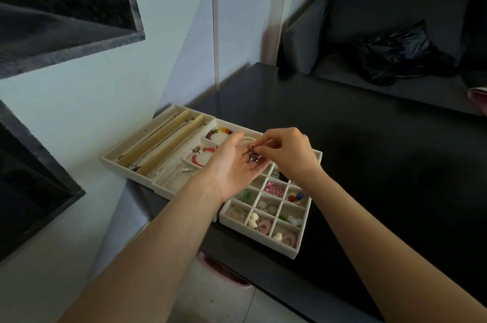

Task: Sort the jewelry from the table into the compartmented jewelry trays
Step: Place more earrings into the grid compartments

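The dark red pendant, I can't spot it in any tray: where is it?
In the head view, the dark red pendant lies on the left hand, pinched by the right hand, above the trays.

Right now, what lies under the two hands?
Under the left hand and right hand sits the small-cell tray. Its near cells show beads and rings; the cells directly beneath are covered. A dark pendant rests in the left palm.

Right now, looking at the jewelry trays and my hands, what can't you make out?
- Head view: the grid tray's far cells, covered by both hands.
- The pendant's chain or clasp, too small; the right hand pinches its top over the left hand.
- The pink thing, cut off by the right edge.
- The long tray's chains, too thin.
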